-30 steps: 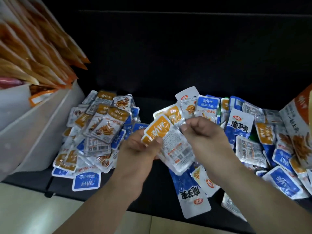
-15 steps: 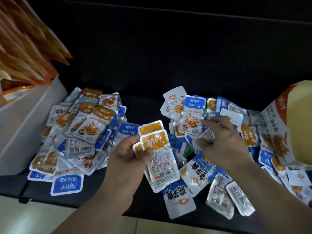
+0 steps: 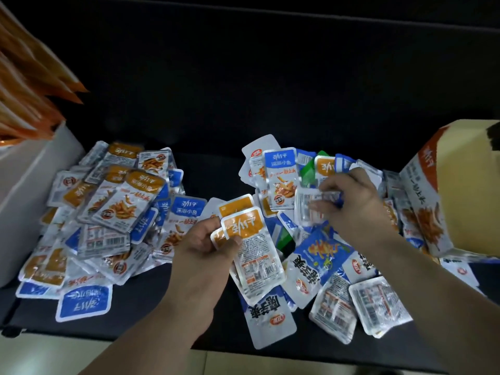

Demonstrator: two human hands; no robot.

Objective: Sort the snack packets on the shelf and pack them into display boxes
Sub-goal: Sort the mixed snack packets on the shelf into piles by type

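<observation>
- Gripping a fanned stack of orange packets [image 3: 244, 228], the left hand [image 3: 205, 250] hovers over the shelf [image 3: 216, 171] between two piles.
- Right hand [image 3: 354, 207] fingers pinch a clear packet [image 3: 311, 201] on the right pile [image 3: 338, 266], near the box [image 3: 443, 201].

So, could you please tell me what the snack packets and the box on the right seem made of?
Snack packets: glossy plastic film, probably; crinkled, with bright glints. Box: likely printed cardboard, matte; plain tan inner face and folded edges.
</observation>
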